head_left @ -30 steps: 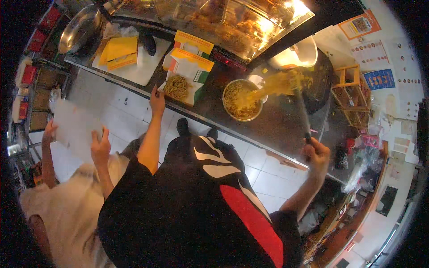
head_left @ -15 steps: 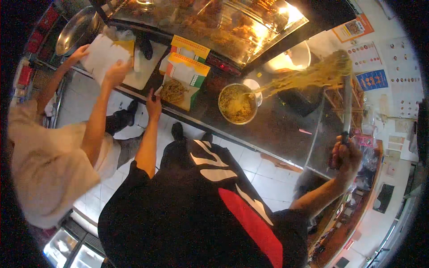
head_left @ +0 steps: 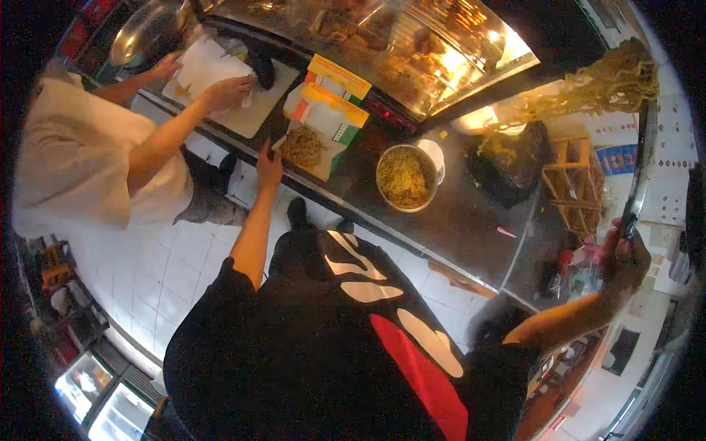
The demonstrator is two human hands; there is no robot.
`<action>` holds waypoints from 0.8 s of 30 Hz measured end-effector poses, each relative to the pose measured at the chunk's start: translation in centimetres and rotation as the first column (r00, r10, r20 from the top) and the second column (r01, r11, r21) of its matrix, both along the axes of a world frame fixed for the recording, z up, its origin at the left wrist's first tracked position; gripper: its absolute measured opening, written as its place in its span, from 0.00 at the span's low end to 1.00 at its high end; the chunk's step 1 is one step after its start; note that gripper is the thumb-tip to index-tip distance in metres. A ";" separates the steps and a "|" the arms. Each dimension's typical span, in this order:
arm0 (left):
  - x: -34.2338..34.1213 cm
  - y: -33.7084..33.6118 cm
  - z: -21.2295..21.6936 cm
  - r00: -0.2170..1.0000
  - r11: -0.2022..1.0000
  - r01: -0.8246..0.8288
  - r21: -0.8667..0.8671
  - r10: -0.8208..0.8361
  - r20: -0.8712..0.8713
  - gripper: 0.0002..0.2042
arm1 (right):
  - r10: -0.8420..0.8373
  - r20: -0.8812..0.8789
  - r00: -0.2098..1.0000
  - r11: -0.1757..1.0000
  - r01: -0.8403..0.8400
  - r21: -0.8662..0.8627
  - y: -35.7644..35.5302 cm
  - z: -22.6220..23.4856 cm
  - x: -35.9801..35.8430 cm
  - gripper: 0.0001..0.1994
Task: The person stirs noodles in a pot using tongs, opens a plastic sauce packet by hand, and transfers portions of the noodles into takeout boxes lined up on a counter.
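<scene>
Head view, right hand: my right hand (head_left: 624, 257) has its fingers wrapped tight round the long metal tongs (head_left: 641, 165), which lift a hank of yellow noodles (head_left: 599, 84) high over the dark wok (head_left: 507, 165).
Left hand: my left hand (head_left: 269, 166) steadies the open white takeaway box (head_left: 312, 136); I cannot tell how far its fingers are spread.
Doing it well: I'd judge a slow carry, noodles kept over the steel counter (head_left: 463, 220).
Packages: orange-topped cartons (head_left: 338, 77) behind the box.
Signs: blue card (head_left: 616, 158) on the wall, right.

White floor tiles (head_left: 176, 272) run beside a dark steel counter (head_left: 471, 220). A lit glass display case (head_left: 412, 37) glows warmly behind it.
</scene>
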State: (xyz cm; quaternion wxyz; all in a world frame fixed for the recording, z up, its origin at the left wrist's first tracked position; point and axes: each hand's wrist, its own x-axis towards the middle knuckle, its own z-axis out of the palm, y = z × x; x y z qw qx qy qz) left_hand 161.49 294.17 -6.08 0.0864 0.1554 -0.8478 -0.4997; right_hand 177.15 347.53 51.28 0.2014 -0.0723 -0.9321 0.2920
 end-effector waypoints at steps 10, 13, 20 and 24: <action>1.6 -0.3 2.8 0.997 0.997 -0.065 0.032 0.066 -0.026 0.24 | 0.249 0.388 0.887 0.945 -0.310 0.102 -17.8 -12.7 -7.5 0.14; 1.3 -0.1 0.5 0.996 0.997 -0.074 0.013 0.075 -0.053 0.24 | 0.378 0.397 0.836 0.924 -0.314 -0.217 -23.7 -22.5 -8.8 0.14; 1.3 -1.3 -1.6 0.944 0.948 0.061 0.313 0.047 -0.327 0.26 | 0.445 0.468 0.763 0.789 -0.581 0.197 -27.4 -36.0 -12.3 0.12; 1.0 0.2 2.6 1.000 1.000 -0.006 0.022 0.006 0.008 0.25 | 0.326 0.461 0.826 0.764 -0.517 0.386 -27.3 -36.9 -13.0 0.12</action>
